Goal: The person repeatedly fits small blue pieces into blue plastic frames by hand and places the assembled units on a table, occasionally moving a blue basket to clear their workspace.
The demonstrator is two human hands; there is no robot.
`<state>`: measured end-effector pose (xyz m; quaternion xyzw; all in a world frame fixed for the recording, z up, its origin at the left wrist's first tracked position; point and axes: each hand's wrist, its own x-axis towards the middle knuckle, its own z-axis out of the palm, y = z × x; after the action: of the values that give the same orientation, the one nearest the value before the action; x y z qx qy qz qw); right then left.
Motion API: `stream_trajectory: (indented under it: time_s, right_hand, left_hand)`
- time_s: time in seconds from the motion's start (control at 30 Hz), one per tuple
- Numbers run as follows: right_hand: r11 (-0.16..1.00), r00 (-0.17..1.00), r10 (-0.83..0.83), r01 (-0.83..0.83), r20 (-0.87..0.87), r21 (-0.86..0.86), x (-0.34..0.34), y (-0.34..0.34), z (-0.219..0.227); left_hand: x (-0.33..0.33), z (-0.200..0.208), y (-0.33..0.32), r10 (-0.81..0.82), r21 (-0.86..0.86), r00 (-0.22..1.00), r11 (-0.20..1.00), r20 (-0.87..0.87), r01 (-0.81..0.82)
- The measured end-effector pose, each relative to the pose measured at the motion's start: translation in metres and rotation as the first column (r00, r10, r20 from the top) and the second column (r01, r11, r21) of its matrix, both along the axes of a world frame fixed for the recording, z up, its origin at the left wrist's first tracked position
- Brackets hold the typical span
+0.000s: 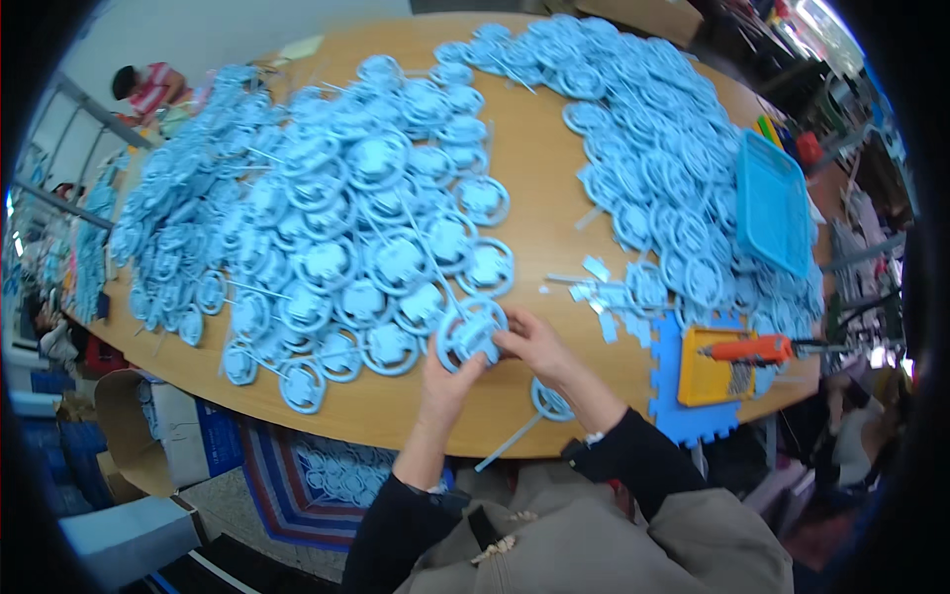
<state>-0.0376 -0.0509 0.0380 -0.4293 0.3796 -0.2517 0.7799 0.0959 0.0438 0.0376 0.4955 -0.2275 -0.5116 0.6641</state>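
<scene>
Between my two hands, just over the near edge of the pile, is a light-blue round plastic piece (468,333) with a ring-shaped rim and a long thin stick. My left hand (451,380) grips its lower left side, with the thumb on its face. My right hand (534,346) pinches the right side, the fingertips on the rim. Close under my right forearm another such ring piece (550,401) lies at the table's near edge, its stick pointing toward me.
Similar pieces cover the table's left (327,262) and far right (653,148). A blue tray (772,203) rests on the right pile. An orange handheld tool (747,349) lies across a yellow tray (705,386) on a blue foam mat (669,396). A striped bag (267,475) stands below. Far left sits a person (158,89).
</scene>
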Motion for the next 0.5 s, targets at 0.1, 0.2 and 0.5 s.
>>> stream_trajectory:
  time_s: [0.1,0.2,0.5]
  right_hand:
    - [0.999,0.996,0.027,-0.025,-0.088,0.019,0.005,0.011,-0.015]
    - [0.996,0.993,-0.056,0.063,-0.106,0.063,0.018,0.022,-0.031]
    - [0.992,0.979,-0.103,0.087,-0.175,-0.096,0.028,0.01,-0.046]
  left_hand:
    - [0.004,-0.007,0.002,0.069,0.056,0.991,0.996,0.117,-0.075]
    - [0.01,-0.015,0.001,0.147,0.113,0.976,0.98,0.161,-0.166]
    - [0.013,0.009,-0.015,0.045,0.239,0.94,0.962,0.338,-0.132]
